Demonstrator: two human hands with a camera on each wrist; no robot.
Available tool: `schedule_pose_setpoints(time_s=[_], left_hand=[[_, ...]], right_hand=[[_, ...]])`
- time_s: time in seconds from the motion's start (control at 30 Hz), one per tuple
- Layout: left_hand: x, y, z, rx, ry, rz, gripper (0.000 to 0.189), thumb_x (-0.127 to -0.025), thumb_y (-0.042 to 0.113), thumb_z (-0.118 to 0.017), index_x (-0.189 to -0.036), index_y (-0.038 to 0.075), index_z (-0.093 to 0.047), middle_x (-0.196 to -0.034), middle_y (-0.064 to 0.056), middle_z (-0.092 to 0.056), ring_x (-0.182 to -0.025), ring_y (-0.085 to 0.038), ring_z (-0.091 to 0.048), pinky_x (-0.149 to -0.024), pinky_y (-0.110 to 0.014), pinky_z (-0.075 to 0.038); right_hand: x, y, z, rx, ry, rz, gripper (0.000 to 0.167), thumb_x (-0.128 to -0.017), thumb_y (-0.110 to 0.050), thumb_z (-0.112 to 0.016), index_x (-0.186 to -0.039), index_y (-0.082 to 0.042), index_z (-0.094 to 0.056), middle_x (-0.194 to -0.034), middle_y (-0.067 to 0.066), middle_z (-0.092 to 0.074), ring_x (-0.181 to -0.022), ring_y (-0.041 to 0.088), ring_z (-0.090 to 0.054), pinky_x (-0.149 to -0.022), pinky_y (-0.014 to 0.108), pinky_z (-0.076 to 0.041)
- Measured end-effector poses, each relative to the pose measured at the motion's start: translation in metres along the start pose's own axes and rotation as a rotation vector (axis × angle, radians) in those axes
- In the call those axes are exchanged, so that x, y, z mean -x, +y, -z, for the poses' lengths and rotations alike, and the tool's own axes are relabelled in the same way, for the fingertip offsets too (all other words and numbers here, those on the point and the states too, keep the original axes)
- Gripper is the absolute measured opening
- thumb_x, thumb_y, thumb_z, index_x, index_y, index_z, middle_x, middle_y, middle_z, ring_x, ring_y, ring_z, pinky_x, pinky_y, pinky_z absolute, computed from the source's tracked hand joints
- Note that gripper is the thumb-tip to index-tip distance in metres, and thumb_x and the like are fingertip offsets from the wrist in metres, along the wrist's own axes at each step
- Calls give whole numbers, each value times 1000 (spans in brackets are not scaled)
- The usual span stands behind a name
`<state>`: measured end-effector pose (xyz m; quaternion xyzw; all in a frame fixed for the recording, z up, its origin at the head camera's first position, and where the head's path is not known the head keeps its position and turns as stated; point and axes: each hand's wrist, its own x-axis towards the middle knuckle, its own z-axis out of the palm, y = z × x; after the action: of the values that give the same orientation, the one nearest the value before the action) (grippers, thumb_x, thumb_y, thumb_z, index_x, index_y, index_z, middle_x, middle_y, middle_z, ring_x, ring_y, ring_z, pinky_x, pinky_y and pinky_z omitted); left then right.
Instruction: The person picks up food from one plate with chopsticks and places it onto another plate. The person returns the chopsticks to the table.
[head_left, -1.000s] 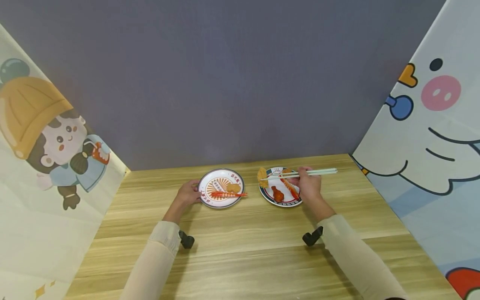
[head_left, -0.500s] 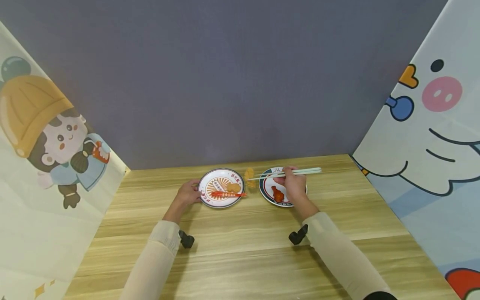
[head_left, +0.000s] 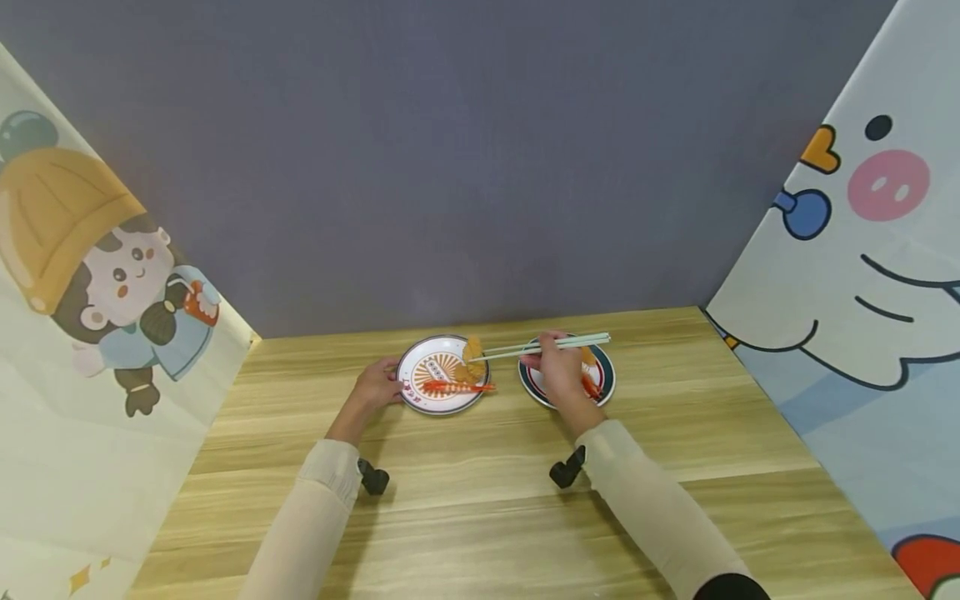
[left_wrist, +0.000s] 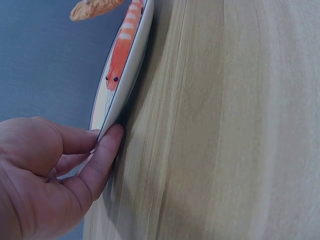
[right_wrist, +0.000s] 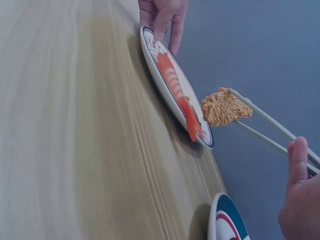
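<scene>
My left hand (head_left: 377, 385) pinches the left rim of a white plate (head_left: 420, 357), thumb above and fingers below in the left wrist view. A shrimp (head_left: 453, 387) lies across this plate, its tail past the rim. Beside it lies a golden-brown piece, partly covered. With my right hand (head_left: 561, 373) I hold pale green chopsticks (right_wrist: 270, 120). Their tips grip a crumbed fried chicken piece (right_wrist: 223, 107), raised above the left plate's right side. Under my right hand is a dark-rimmed second plate (head_left: 609, 379) with another shrimp (head_left: 591, 385), partly hidden.
A wooden table (head_left: 480, 500) carries both plates, with a narrow gap between them. Behind it rises a grey wall panel (head_left: 480, 167). Cartoon-printed panels stand on the left (head_left: 67, 417) and right (head_left: 840, 275).
My right hand has moved left, carrying the fried chicken piece on the chopsticks from the right plate to over the left plate. The left hand has stayed on its plate's rim.
</scene>
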<state>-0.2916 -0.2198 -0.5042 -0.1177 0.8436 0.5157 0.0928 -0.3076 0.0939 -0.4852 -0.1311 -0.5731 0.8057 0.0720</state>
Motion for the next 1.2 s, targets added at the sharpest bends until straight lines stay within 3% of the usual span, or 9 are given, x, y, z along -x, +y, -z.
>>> schedule_pose_setpoints(time_s=[0.17,0.37,0.6,0.77,0.87,1.03,1.2], left_hand=[[0,1,1,1,3,-4,59,-94,-9,-58,-150,2,-46,-110,-16,-52,-80,-17,-59,-68,-24,-63],[-2,0,0,-5,0,3,59,-94,-9,-58,-151,2,-45,-112,-17,-53,-82,-17,-60,-69,-25,-63],[0,1,-3,-19,-7,-14,59,-93,-9,-59,-150,0,-45,-112,-19,-54,-80,-17,-61,-70,-27,-64],[1,3,-4,-19,-12,-3,59,-94,-9,-58,-150,1,-45,-112,-18,-53,-81,-17,-61,-72,-28,-64],[3,4,-3,-5,-16,-2,59,-93,-10,-58,-150,0,-44,-111,-18,-53,-81,-18,-61,-72,-28,-64],[5,7,-2,5,-14,-4,58,-93,-11,-56,-149,-2,-44,-106,-16,-52,-78,-16,-60,-68,-26,-64],[4,5,-1,12,-8,1,59,-94,-11,-55,-151,0,-43,-110,-18,-53,-81,-18,-61,-73,-29,-65]], right_hand=[[4,8,-12,-35,-5,46,6,-99,-7,-52,-94,-5,-55,-75,9,-61,-48,10,-67,-50,22,-60],[3,15,-23,36,-4,-13,15,-101,-14,-53,-104,0,-59,-80,8,-62,-49,9,-67,-51,23,-61],[9,20,-32,98,-11,-48,8,-100,-19,-54,-95,-12,-57,-70,3,-64,-51,9,-69,-42,16,-49],[12,22,-34,89,-31,-64,11,-100,-17,-54,-103,-7,-59,-84,15,-66,-53,10,-69,-51,22,-59],[13,22,-34,63,-47,-78,10,-101,-16,-53,-101,-7,-57,-90,22,-67,-52,11,-69,-51,21,-59],[13,19,-31,1,-66,-53,11,-102,-14,-53,-99,-4,-56,-88,28,-68,-52,15,-70,-51,25,-62],[10,15,-24,-14,-78,-30,18,-103,-14,-52,-101,3,-59,-83,25,-69,-52,16,-70,-52,27,-63]])
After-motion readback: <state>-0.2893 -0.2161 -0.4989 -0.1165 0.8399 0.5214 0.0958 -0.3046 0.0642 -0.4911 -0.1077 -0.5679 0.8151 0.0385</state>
